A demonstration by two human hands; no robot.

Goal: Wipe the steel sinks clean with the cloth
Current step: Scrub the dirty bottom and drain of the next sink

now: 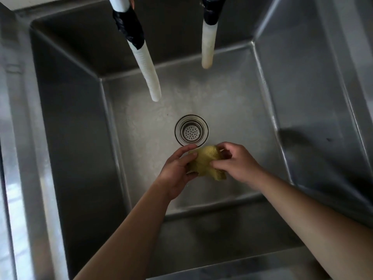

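Both hands meet over the middle of the basin, each grasping the same bunched yellow-green cloth. The left hand curls its fingers and thumb around the cloth's left side, and the right hand pinches the right side with bent fingers, so the cloth sits wadded between them rather than spread flat. It appears to be held just above the floor of the steel sink, slightly nearer the person than the round perforated drain strainer, though whether its lower edge touches the steel cannot be told from this view. Above and beyond the hands, two white corrugated hoses hang into the basin: the longer left hose, wrapped in black tape near the top, and the shorter right hose, also taped and discoloured at its tip. No water is visibly running from either. The basin floor shows a pale, cloudy film around the drain. Judging from this, the cloth is being gathered or wrung before wiping. The likely risks are that a wadded cloth covers little area and only smears the film, that a loose corner drags over the strainer and snags, or that an arm knocks a dangling hose while reaching for the far walls.
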